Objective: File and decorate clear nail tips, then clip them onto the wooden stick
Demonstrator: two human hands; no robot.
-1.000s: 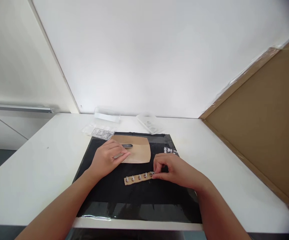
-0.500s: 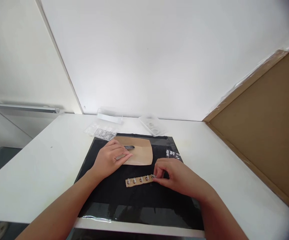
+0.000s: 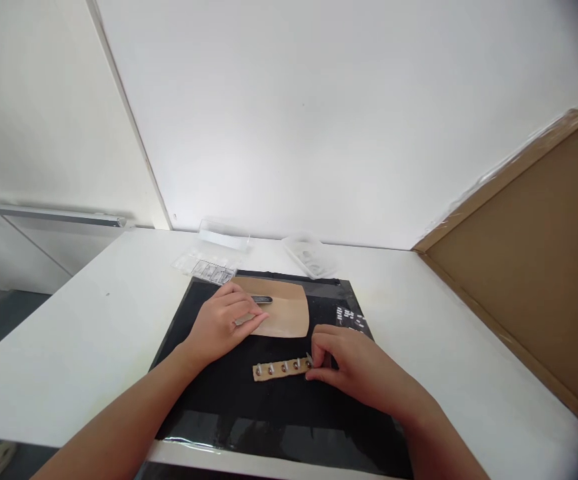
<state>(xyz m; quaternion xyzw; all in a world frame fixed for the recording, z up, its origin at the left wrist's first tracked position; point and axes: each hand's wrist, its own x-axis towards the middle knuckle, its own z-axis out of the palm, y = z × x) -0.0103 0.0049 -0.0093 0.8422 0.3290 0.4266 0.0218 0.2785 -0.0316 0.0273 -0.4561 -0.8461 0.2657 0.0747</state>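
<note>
My left hand (image 3: 225,321) rests on a tan sheet (image 3: 289,312), fingers bent and drawn together. Beside its fingertips the dark end of a slim tool (image 3: 263,300) sticks out; what lies under the fingers is hidden. Below the sheet, a narrow tan strip (image 3: 276,370) lies on the black mat, carrying a row of several dark round studs with small whitish upright pieces. At the strip's right end my right hand (image 3: 356,360) pinches with thumb and forefinger, at a small clear piece (image 3: 309,359). The fingertips partly cover that end.
Several small white pieces (image 3: 349,317) lie at the right of the black mat (image 3: 269,417). Behind it are clear plastic packaging (image 3: 209,257) and a clear tray (image 3: 313,257) with small items. A brown cardboard panel (image 3: 523,267) stands on the right; a white wall rises behind.
The view has shifted slightly, moving everything a little down and right. My right fingertips sit slightly differently at the strip's end, where the clear piece now shows more. The left hand stays put.
</note>
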